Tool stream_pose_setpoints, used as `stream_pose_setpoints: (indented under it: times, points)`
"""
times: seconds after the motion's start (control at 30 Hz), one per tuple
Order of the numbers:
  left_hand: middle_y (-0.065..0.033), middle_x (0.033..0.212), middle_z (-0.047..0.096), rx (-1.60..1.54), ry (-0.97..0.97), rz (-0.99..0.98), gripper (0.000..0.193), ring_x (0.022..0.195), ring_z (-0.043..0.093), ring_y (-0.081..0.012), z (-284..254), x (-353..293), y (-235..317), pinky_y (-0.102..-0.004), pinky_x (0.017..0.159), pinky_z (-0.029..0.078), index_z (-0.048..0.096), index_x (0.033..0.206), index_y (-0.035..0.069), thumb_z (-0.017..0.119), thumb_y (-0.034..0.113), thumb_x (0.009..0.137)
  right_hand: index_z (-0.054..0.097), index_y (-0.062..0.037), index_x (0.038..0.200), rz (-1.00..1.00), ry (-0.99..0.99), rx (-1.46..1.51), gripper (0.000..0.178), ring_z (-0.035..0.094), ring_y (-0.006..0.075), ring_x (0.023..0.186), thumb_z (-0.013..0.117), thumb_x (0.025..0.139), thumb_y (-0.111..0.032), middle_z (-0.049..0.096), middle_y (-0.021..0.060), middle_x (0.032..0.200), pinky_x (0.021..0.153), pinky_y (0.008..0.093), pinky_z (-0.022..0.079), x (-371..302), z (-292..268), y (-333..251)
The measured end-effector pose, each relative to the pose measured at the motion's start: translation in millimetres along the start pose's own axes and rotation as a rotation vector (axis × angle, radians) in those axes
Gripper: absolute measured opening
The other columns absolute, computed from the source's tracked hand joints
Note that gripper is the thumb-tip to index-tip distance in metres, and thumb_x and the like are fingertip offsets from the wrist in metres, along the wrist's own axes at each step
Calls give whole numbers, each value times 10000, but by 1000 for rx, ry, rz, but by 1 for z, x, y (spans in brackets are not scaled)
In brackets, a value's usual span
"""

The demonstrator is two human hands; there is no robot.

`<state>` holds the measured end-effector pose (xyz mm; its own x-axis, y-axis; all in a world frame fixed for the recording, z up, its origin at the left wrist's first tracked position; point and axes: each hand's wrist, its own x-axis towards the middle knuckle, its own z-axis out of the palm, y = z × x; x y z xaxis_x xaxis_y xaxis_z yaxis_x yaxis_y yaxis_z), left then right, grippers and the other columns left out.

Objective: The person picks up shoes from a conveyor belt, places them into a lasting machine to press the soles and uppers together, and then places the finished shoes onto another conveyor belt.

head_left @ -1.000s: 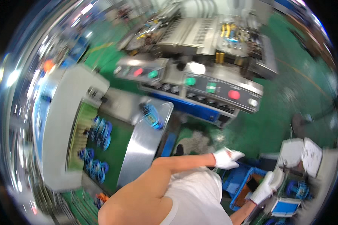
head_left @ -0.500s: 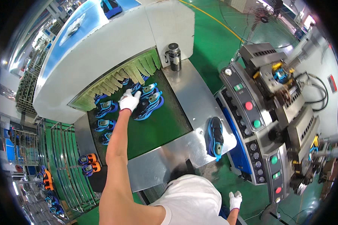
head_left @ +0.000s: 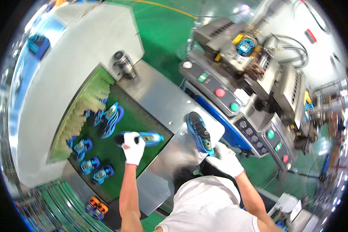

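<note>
In a white glove, my left hand (head_left: pixel 133 149) is closed on a black-and-blue sneaker (head_left: pixel 151 138) above the green conveyor belt (head_left: pixel 133 120). The sneaker's heel points right, and the glove covers part of its front. A second black-and-blue sneaker (head_left: pixel 197 129) rests on the metal ledge (head_left: pixel 164 154), toe away from me. At its heel is my right hand (head_left: pixel 226 160), also gloved in white, with thumb and fingers apart; whether it touches the shoe is hard to tell. Several more blue sneakers (head_left: pixel 89 165) stand on the belt, left of my left hand.
A green strip curtain (head_left: pixel 79 110) hangs across the white machine housing (head_left: pixel 62 73). A dark metal flask (head_left: pixel 124 65) stands on the ledge's far end. To the right is a press machine (head_left: pixel 236 91) with buttons. Orange-and-purple shoes (head_left: pixel 96 207) sit at lower left.
My view has swung right. My left hand has drawn a sneaker back from the belt's far part. My right hand has come up from my side to the sneaker on the ledge.
</note>
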<state>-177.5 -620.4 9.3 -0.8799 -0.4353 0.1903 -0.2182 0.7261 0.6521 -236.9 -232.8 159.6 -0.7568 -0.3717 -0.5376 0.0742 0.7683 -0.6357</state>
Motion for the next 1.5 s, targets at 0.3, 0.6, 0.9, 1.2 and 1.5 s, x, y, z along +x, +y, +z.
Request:
stream_pose_setpoints:
  times: [0.3,0.6,0.9,1.2,1.5]
  points:
    - [-143,1021,674,-332,-446,720,274,887,685,-303,16,30,303,-382,769,561,686,1043,54,807,106,803,551,26,1265,-488,162,140,575,710,392,826,752,813,-268,697,251,899,778,453,563,42,-30,23]
    - [-167,1249,607,-197,-231,938,502,1066,643,-311,181,234,508,-418,935,526,574,1321,34,748,234,894,555,-19,1452,-231,160,1568,695,668,179,1091,819,810,-9,684,95,1299,949,343,559,-78,-154,145]
    - [-236,1334,548,310,-267,465,912,1203,609,-417,402,339,545,-571,1029,457,333,1497,86,802,449,804,467,6,1502,-245,603,1892,782,685,304,1120,692,757,83,663,171,1306,983,441,570,-130,-185,191]
    - [-246,1323,635,378,-420,485,837,1211,624,-408,312,387,604,-472,1038,488,475,1426,93,814,443,746,437,12,1509,-249,682,1854,796,651,351,1193,671,750,70,615,210,1367,1019,501,556,-90,-206,187]
    - [-213,1307,622,-333,-187,265,858,1157,653,-288,101,224,445,-395,1003,524,440,1474,8,880,160,754,656,63,1197,-202,555,1771,363,739,249,885,747,847,32,735,161,1063,791,382,635,88,-283,128]
